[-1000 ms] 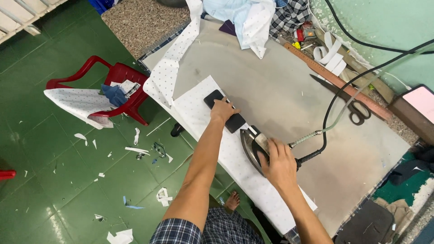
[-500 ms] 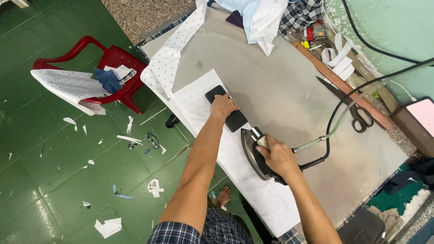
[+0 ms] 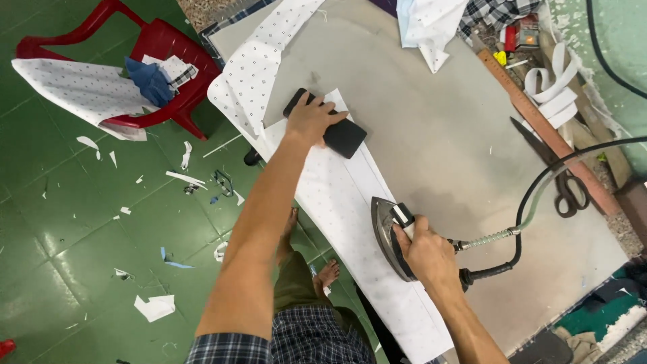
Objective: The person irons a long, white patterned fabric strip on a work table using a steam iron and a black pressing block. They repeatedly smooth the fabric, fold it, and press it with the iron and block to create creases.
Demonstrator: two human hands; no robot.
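2 hands: left hand [image 3: 309,119] presses black block [image 3: 328,125]; right hand [image 3: 426,254] grips metal iron [image 3: 389,232].

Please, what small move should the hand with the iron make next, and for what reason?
Probably slide the iron along the white dotted fabric strip toward the black block. The right hand grips the iron's handle, its tip points up the strip, and the left hand presses the block on the far end, holding the unpressed stretch between them flat.
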